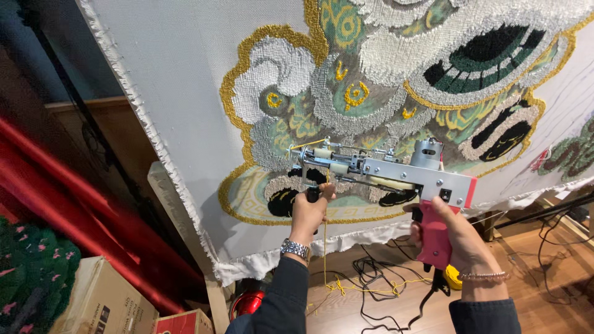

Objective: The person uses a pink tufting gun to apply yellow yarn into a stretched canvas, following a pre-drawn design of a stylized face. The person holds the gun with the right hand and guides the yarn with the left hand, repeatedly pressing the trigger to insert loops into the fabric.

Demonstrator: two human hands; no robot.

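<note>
Both hands steady a tufting gun against the stretched cloth: the left hand closed around its black front handle, the right hand wrapped on the pink grip, yellow yarn trailing floorward.

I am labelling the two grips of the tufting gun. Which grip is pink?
The rear grip, held by the right hand, is pink. The front grip, in the left hand, is black.
</note>
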